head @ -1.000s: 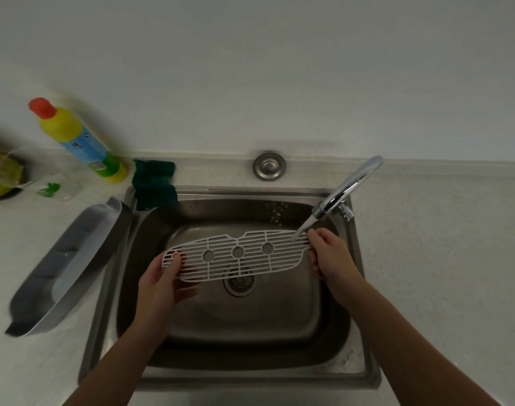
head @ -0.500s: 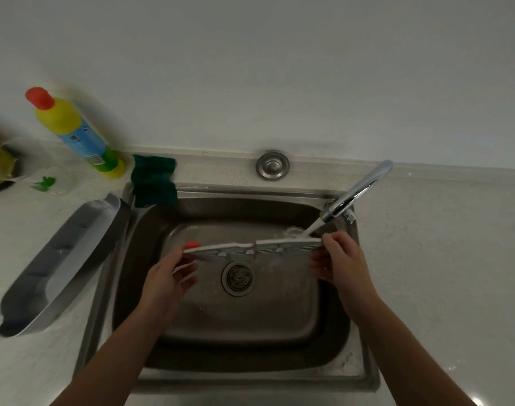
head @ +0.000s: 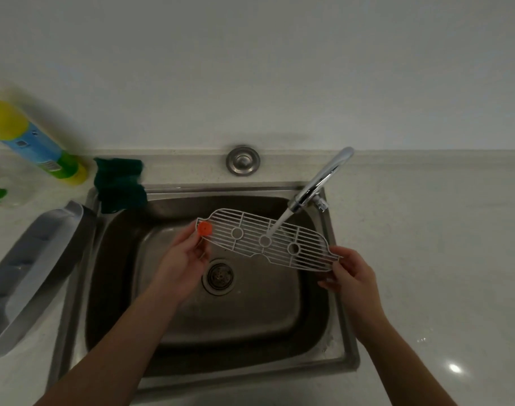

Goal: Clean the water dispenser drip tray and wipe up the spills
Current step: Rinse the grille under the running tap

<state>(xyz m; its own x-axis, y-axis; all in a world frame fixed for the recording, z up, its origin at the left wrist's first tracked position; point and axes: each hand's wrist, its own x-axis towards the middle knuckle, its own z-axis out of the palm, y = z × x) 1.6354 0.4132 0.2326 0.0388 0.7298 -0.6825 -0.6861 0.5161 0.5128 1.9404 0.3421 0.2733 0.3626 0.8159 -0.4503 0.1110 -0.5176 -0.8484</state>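
Observation:
A white slotted drip tray grille (head: 250, 238) with three round holes and an orange float at its left end hangs over the steel sink (head: 74, 288), tilted down to the right. My left hand (head: 183, 259) pinches its left end and my right hand (head: 350, 276) grips its right end. Water runs from the chrome tap (head: 320, 180) onto the middle of the grille. The grey drip tray basin (head: 30, 268) lies on the counter left of the sink.
A dark green cloth (head: 118, 183) drapes over the sink's back left corner. A yellow and blue cleaner bottle (head: 30, 142) leans at the far left beside a clear cup (head: 4, 189). A round steel cap (head: 242, 160) sits behind the sink. Pale counter extends to the right.
Both hands have turned the grille from edge-on to flat, its face up under the running water, and shifted it right and back.

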